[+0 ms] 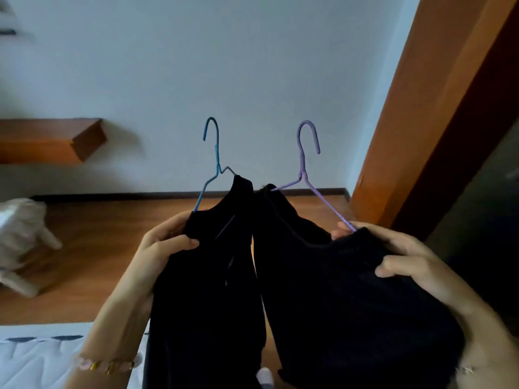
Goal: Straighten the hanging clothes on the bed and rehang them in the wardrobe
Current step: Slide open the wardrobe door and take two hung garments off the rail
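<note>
The bed [33,357] is lying near, on the left. Past it, the left hand [165,242] is pinching the left black top [205,290] on the blue hanger [216,153]. The right hand [398,254] is gripping the right black top [337,290] on the purple hanger [302,161]. I think the tops are being pulled straight. Next they need hooking in the wardrobe.

Our left hand [165,242] grips the shoulder of the left black top [207,290] on its blue hanger [214,153]. Our right hand [407,256] grips the right black top [337,290] on its purple hanger [304,164]. The tops hang side by side, and the bed [36,357] lies near left.
</note>
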### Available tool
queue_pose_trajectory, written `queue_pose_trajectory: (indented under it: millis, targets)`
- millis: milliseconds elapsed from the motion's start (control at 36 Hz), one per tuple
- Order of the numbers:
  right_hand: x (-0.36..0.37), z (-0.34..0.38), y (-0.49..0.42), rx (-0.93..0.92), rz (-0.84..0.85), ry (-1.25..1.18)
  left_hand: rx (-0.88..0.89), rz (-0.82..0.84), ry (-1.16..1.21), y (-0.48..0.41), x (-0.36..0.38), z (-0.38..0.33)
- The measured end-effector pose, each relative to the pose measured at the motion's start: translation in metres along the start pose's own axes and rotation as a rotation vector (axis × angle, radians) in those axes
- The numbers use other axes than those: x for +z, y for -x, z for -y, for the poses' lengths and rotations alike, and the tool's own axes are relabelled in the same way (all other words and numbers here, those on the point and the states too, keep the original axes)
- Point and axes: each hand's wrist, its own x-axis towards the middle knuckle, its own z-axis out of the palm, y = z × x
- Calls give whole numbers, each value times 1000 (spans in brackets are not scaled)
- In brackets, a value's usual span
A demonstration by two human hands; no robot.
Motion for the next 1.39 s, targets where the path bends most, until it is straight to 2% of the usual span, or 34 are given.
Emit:
queue_pose_trajectory:
  millis: [28,56,111,306,417,611,778,1056,1222,1389]
  targets:
    - [-3,0,-15,-13,48,50,-2,-16,13,-15,-3,0]
    - [-14,-2,-30,11,0,90,-4,-27,22,-29,-6,-1]
    - [-26,4,-72,34,33,159,4,-68,22,-59,-10,-5]
    - [-46,27,-201,33,103,231,95,-183,8,-147,-23,-28]
    - [-47,28,-270,34,108,192,109,-258,10,-181,-39,-35]
    - [-36,44,-403,-12,169,203,97,-487,-138,-232,-92,-33]
    - [-11,51,-522,-69,348,283,122,-703,-145,-269,-129,-32]
    - [78,70,-667,-117,807,420,188,-1139,22,-291,-162,-47]
    - [170,67,-732,-131,1040,412,222,-1378,32,-279,-196,-55]
    - [279,57,-783,-207,1203,428,262,-1520,92,-274,-267,-59]
